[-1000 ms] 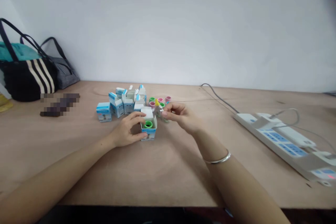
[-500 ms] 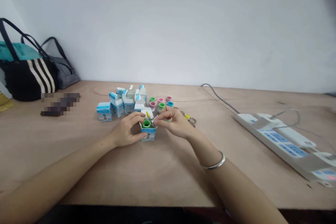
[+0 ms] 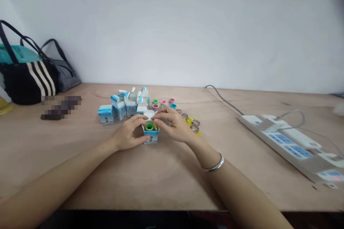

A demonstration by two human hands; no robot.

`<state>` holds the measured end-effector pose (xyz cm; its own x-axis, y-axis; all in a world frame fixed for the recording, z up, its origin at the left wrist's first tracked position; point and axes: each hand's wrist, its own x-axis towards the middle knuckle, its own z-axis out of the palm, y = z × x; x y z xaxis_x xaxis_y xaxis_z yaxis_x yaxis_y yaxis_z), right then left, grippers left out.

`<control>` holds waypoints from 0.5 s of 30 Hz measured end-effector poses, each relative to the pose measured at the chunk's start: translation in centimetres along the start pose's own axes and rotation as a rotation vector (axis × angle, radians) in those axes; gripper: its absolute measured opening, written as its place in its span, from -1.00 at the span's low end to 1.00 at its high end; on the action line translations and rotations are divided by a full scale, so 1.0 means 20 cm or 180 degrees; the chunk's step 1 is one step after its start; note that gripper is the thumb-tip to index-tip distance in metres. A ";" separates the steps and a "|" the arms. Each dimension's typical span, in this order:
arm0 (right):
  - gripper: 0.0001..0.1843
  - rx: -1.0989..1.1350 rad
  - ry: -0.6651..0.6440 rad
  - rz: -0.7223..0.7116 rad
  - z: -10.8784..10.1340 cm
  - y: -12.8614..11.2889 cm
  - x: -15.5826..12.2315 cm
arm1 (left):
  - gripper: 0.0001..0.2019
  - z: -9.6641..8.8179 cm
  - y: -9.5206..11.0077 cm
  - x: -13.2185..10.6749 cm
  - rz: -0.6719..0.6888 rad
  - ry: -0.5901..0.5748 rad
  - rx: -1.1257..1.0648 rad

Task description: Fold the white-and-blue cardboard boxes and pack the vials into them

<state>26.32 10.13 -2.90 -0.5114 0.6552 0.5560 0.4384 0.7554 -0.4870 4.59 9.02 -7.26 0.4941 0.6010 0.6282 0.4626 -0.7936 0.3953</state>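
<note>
My left hand (image 3: 129, 134) grips the near side of a small blue-and-white carton (image 3: 151, 138). A green-rimmed cap (image 3: 149, 126) stands in the carton's open top, with a white flap (image 3: 148, 115) raised behind it. My right hand (image 3: 172, 123) reaches over from the right, its fingertips at the flap and cap. Whether those fingers pinch anything is hidden. Just behind that hand stand small pink, green and blue caps (image 3: 163, 102).
Several open cartons (image 3: 126, 106) stand behind the hands. Metal rings with yellow pieces (image 3: 191, 121) lie to the right. Farther right is a white power strip (image 3: 279, 137) with a cable. Two bags (image 3: 28, 78) sit at the far left beside a pixelated object (image 3: 60, 107).
My right hand has moved left, closer to the carton top, uncovering the metal rings and yellow pieces. The left hand and carton have stayed nearly still.
</note>
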 end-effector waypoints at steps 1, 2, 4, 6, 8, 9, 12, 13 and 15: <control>-0.83 -0.0040 0.0033 0.0018 0.00 -0.01 0.00 | -0.75 0.00 0.00 0.00 0.0002 0.0020 0.0000; -0.81 -0.0076 0.0103 0.0057 0.00 -0.01 0.00 | -0.75 0.00 0.01 0.00 0.0008 0.0040 -0.0002; -0.79 -0.0097 0.0310 0.0148 0.01 -0.02 0.00 | -0.75 0.00 0.01 0.00 0.0003 0.0049 -0.0033; -0.82 0.0002 0.0489 0.0287 0.01 -0.02 0.00 | -0.71 0.01 0.01 -0.01 -0.0056 0.0090 -0.0195; -0.81 0.0239 0.0533 0.0558 0.01 -0.01 0.00 | -0.57 0.03 0.01 -0.02 -0.0188 0.0190 -0.0498; -0.80 0.0399 0.0502 0.0739 0.01 0.00 0.00 | -0.50 0.04 0.00 -0.03 -0.0255 0.0249 -0.0660; -0.79 0.0968 0.0168 0.1215 0.01 0.03 -0.01 | -0.42 0.06 -0.02 -0.05 -0.0353 0.0322 -0.0950; -0.75 0.1149 0.0034 0.1311 0.02 0.04 -0.01 | -0.44 0.07 -0.02 -0.05 -0.0344 0.0323 -0.0964; -0.63 0.1388 -0.0091 0.1464 0.03 0.05 -0.02 | -0.50 0.06 -0.02 -0.05 -0.0285 0.0266 -0.0852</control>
<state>26.40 10.60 -4.01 -0.3647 0.9073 0.2093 0.2796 0.3211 -0.9048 4.77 8.82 -8.90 0.3926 0.6686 0.6315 0.2856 -0.7413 0.6073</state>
